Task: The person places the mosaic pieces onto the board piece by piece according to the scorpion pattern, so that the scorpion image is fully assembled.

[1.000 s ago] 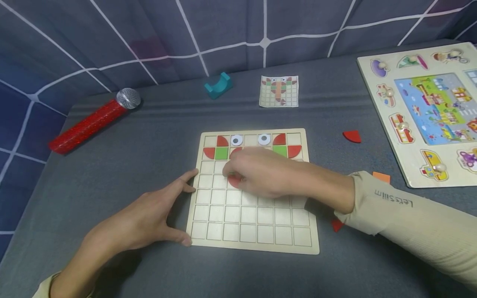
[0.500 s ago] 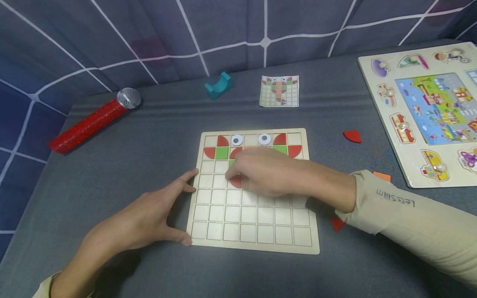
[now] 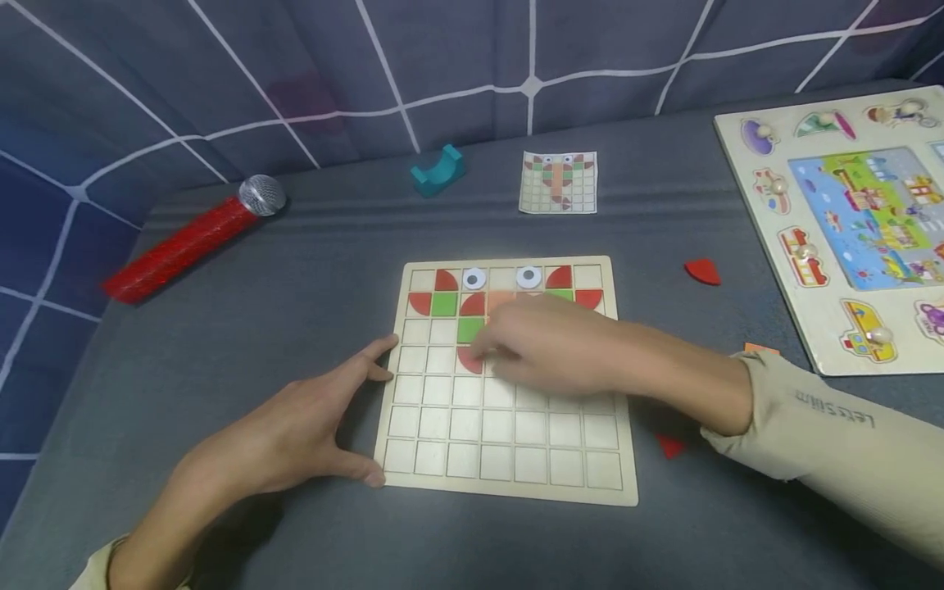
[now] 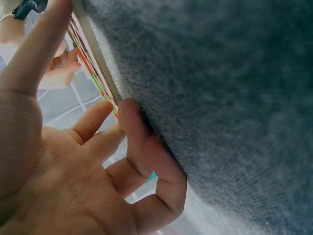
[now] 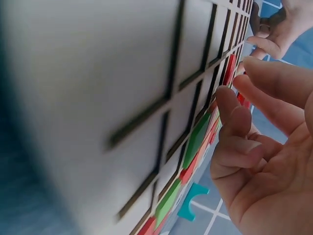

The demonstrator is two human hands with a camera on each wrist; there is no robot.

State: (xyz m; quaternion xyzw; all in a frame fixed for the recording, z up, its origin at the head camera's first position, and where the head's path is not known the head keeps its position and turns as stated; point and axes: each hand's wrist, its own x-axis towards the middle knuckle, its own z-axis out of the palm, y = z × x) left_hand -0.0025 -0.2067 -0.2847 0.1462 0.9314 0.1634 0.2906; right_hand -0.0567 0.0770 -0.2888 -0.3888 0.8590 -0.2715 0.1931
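A wooden grid board lies flat on the grey cloth, with red quarter-round, green square and eye pieces in its upper rows. Along its left edge, the thumb and fingertips of my left hand touch the rim, spread apart. My right hand is over the board's middle, hiding several cells. Its fingertips are close to a red quarter-round piece, below a green square. In the right wrist view, its thumb and forefinger stand apart with nothing between them. An orange piece is partly covered by this hand.
Loose at the right lie a red quarter-round piece, another red piece and an orange piece by the sleeve. Further back are a pattern card, a teal arch, a red microphone and a knobbed picture puzzle.
My right hand has drawn slightly right, off the red quarter-round piece, uncovering the green square above it. The left hand stays at the board's edge. The head view has shifted a little.
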